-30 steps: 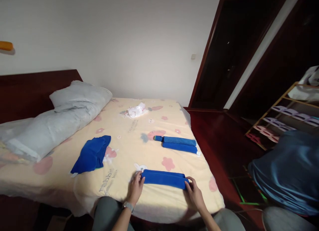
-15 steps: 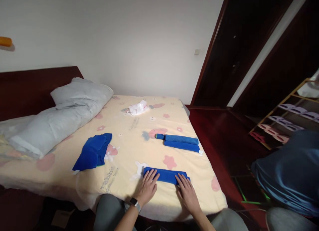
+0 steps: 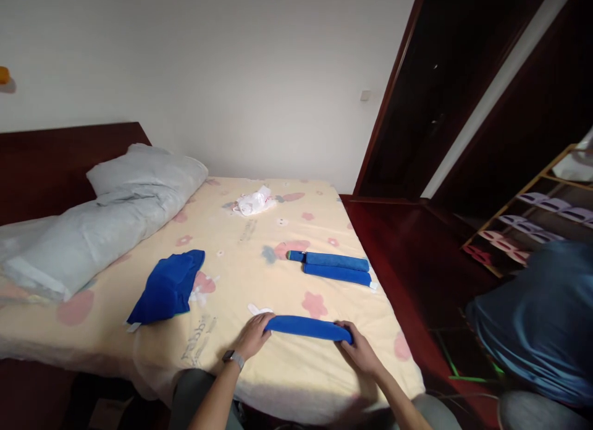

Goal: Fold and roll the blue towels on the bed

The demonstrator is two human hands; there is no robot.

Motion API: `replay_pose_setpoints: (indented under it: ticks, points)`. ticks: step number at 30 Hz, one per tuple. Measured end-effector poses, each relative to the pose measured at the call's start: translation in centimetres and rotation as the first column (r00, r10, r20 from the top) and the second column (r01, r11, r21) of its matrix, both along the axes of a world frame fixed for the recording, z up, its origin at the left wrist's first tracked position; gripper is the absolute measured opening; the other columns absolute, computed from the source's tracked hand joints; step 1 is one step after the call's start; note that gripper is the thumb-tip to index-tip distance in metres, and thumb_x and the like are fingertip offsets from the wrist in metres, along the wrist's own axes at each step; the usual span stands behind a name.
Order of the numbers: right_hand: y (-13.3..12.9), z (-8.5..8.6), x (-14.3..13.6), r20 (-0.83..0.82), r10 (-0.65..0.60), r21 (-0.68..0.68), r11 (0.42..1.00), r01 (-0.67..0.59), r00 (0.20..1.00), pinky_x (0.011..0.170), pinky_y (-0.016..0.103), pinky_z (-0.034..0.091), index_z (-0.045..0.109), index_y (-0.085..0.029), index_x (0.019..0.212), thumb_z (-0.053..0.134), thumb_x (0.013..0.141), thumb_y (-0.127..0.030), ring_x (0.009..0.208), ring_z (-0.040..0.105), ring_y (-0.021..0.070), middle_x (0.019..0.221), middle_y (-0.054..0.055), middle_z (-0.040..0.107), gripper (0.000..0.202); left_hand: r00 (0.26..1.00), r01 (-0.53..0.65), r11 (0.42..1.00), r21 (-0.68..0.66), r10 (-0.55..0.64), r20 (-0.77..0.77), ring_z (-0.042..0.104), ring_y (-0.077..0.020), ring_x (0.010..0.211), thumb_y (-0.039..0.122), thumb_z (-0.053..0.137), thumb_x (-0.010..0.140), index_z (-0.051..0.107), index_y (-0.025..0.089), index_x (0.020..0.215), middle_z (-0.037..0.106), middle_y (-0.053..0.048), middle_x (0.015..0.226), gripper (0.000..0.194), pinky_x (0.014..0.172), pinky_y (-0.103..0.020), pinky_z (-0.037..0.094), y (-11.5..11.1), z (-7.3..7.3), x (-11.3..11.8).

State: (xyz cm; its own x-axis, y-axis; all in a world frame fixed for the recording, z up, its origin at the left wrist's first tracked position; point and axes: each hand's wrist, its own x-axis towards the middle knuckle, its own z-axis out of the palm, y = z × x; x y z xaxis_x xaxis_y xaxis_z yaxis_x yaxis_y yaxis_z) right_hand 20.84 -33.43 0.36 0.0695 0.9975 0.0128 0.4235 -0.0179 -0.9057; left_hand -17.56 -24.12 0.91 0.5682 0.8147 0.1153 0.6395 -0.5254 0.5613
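A narrow folded blue cloth stretches between my two hands near the front edge of the bed. My left hand grips its left end, and a watch is on that wrist. Its right end is in my right hand, fingers behind it. Beyond it, two blue rolled or folded cloth strips lie side by side, with a short dark tab at the left and a white tag at the right. A crumpled blue cloth with a white tag rests on the left part of the bed.
The patterned bed sheet carries a white crumpled item near the wall. A grey-white quilt lies by the headboard. At right are a shoe rack and a dark blue draped fabric.
Both hands have gone from lying flat on the near blue cloth to gripping its ends. The cloth now looks narrower and curved. The view has shifted slightly.
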Motion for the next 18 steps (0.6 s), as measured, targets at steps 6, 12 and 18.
replay_pose_setpoints:
  ticks: [6, 12, 18]
  points:
    - [1.3, 1.0, 1.1, -0.156, 0.003, -0.064, 0.998, -0.014, 0.988, 0.101, 0.04, 0.05, 0.069, -0.021, 0.109, 0.069, 0.079, -0.064, 0.11, 0.066, 0.0293, 0.116, 0.011, 0.073, 0.053, 0.983, -0.077, 0.987, -0.139, 0.099, 0.156, 0.056, -0.024, 0.131, 0.009, 0.057, 0.082, 0.063, 0.029, 0.131, 0.066, -0.004, 0.136, 0.053, 0.118, -0.043, 0.037, 0.0, 0.8, 0.7]
    - [1.8, 1.0, 1.6, -0.083, -0.085, -0.147, 0.987, 0.072, 0.993, 0.097, 0.039, 0.051, 0.072, -0.018, 0.099, 0.07, 0.067, -0.079, 0.103, 0.067, 0.03, 0.105, 0.011, 0.075, 0.069, 0.937, -0.17, 0.945, -0.28, 0.242, 0.25, 0.061, -0.0246, 0.121, 0.012, 0.06, 0.078, 0.071, 0.024, 0.112, 0.07, -0.008, 0.124, 0.038, 0.11, -0.037, 0.043, 0.7, 1.5, 1.3]
    - [2.5, 1.1, 1.5, 0.007, -0.231, -0.216, 0.95, 0.227, 0.973, 0.09, 0.039, 0.051, 0.069, -0.021, 0.087, 0.076, 0.056, -0.077, 0.099, 0.068, 0.0336, 0.093, 0.011, 0.074, 0.064, 0.852, -0.276, 0.841, -0.466, 0.439, 0.286, 0.065, -0.0276, 0.108, 0.025, 0.068, 0.077, 0.069, 0.019, 0.099, 0.072, -0.011, 0.107, 0.023, 0.101, -0.039, 0.047, 1.9, 0.9, 2.0]
